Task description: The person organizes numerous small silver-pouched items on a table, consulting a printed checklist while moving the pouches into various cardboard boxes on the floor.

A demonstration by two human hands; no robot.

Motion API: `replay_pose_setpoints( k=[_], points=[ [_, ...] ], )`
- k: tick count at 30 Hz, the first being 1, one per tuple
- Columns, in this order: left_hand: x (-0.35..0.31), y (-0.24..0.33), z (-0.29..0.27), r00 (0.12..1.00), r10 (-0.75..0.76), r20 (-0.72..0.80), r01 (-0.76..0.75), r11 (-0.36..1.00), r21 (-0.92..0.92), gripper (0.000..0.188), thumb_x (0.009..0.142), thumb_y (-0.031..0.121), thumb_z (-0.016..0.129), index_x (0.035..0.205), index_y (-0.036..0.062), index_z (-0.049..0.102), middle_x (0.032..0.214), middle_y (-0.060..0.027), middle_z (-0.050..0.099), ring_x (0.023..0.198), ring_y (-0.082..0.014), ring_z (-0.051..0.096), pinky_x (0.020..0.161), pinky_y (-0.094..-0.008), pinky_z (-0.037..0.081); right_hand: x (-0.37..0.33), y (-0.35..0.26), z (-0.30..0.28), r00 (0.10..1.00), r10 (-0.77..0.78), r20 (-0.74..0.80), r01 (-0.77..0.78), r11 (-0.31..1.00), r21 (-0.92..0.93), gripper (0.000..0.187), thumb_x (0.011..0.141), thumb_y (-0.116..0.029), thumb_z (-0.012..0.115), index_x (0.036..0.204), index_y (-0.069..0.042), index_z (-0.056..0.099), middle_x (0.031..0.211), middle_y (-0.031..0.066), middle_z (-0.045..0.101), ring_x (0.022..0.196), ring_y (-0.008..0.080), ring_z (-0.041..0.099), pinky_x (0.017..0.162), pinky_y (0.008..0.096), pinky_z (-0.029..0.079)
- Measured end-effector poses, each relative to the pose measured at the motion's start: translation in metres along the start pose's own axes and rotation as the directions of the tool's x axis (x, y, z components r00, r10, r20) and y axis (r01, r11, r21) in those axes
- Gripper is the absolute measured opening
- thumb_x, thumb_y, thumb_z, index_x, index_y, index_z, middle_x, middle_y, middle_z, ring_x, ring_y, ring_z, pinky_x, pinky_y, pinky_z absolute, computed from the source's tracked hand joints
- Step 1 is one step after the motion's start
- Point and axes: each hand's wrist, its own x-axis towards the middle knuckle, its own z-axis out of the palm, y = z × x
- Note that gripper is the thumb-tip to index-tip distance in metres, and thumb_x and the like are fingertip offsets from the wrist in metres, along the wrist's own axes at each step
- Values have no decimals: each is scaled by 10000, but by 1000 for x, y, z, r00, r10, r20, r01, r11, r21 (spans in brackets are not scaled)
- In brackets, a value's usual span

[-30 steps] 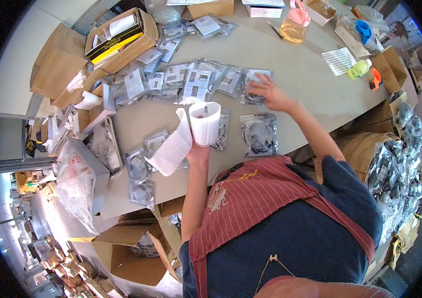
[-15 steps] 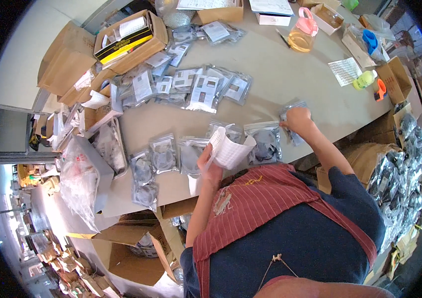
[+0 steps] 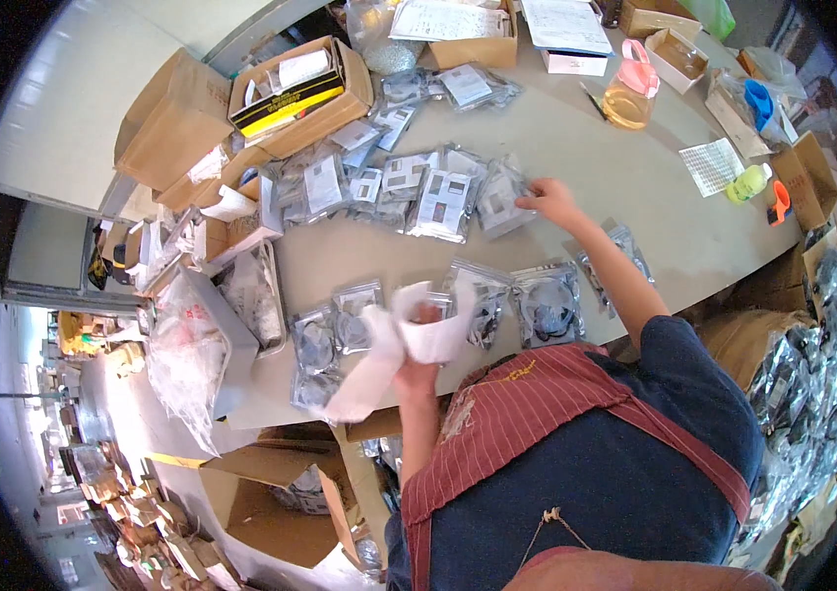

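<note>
My left hand (image 3: 417, 372) is closed on a curled strip of white label paper (image 3: 435, 340); a loose tail hangs toward the table's front edge, and the paper hides some fingers. Farther off, my right hand (image 3: 548, 200) pinches the right edge of a clear plastic bag (image 3: 502, 205) at the right end of a pile of labelled bags (image 3: 441, 205). In front of me lie several clear bags with dark coiled contents, among them a bag (image 3: 547, 305) near my apron and a bag (image 3: 314, 347) at the left. Another bag (image 3: 629, 258) lies partly behind my right forearm.
A grey bin (image 3: 231, 345) with plastic bags stands at the left edge, near an open carton (image 3: 271, 512) below. Cardboard boxes (image 3: 300, 94) line the far left. A pink-lidded bottle (image 3: 630, 94), a yellow-green bottle (image 3: 748, 184) and orange-handled scissors (image 3: 780, 202) sit at the right.
My right hand has moved from the bag at the right to the pile farther away. The paper strip in my left hand has swung and unrolled leftward. The whole view has shifted slightly.
</note>
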Motion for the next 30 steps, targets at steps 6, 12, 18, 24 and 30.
replay_pose_setpoints(
  k=[6,12,18,24,30],
  points=[
    [-53,45,26,906,424,19,-423,905,-50,420,909,340,618,1184,24,637,851,-100,681,1179,-324,591,1167,-585,254,-70,59,-53,987,-104,126,-112,129,985,311,924,-306,627,900,-4,694,829,117,682,687,252,665,650,377,542],
    [-88,80,-9,762,647,-5,-587,694,416,534,972,402,548,1382,61,524,1286,-122,634,1293,-332,516,1163,-586,271,-71,-18,-50,980,-193,-44,29,-81,996,508,1010,-420,498,1241,23,590,1368,185,555,1267,307,541,1022,412,458],
    [-67,63,27,803,593,-67,-535,765,359,632,1005,513,426,1508,132,396,1544,-74,415,1396,-301,413,1147,-545,325,7,-91,68,919,-328,-218,320,945,-73,897,742,-511,790,1401,-24,426,1406,212,481,1332,395,422,1064,535,373],
    [-80,36,55,671,735,96,-682,561,468,660,964,263,600,1530,71,320,1553,-129,376,1372,-291,434,1105,-502,407,20,-103,79,811,-443,-381,409,896,-173,763,619,-211,830,1290,-66,499,1153,158,554,1126,385,510,948,517,430],
    [-97,35,38,473,652,593,-226,-561,797,650,922,48,618,1506,22,334,1521,-153,405,1320,-296,486,1080,-462,452,-46,-41,16,542,-812,-219,735,584,-345,510,714,11,671,1204,-121,630,1014,97,572,998,318,581,782,407,521]
  ],
)
